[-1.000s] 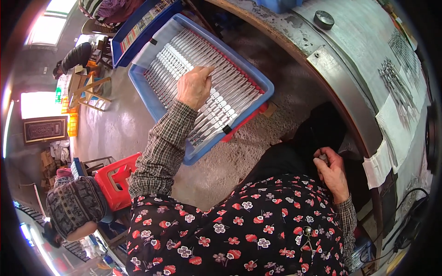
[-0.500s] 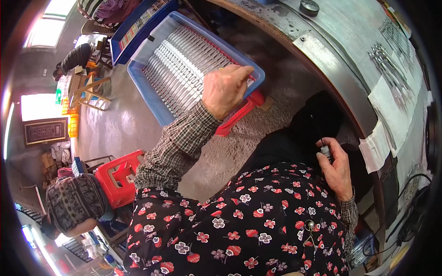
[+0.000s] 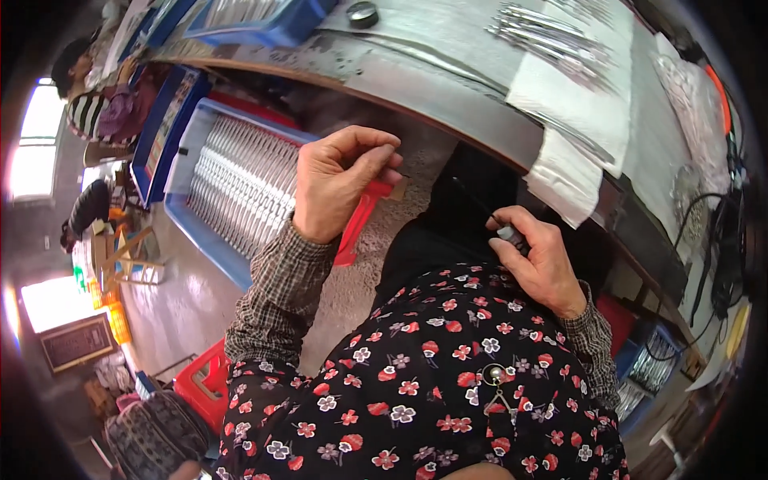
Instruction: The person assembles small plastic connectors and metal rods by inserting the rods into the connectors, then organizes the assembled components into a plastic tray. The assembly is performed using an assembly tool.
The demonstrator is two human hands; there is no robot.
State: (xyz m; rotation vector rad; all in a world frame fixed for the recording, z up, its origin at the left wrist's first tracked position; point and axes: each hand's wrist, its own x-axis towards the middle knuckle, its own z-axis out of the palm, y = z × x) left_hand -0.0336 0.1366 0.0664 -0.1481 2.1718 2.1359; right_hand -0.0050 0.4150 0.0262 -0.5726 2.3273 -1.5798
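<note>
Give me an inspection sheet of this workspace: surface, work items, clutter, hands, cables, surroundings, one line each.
Surface: workbench, white paper hanging over its edge.
Work items: blue tray with rows of slender metal pieces; small grey-ended tool.
Clutter: dark round object, blue bin and metal instruments on the workbench.
Hands: left hand pinched, overlapping the tray in view, contents unclear; right hand grips the tool.
Cables: black cables, tangled, far right.
Surroundings: co-worker upper left; red stool lower left.

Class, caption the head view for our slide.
Left hand near a blue tub of metallic pieces; right hand holding a thin tool.
</note>
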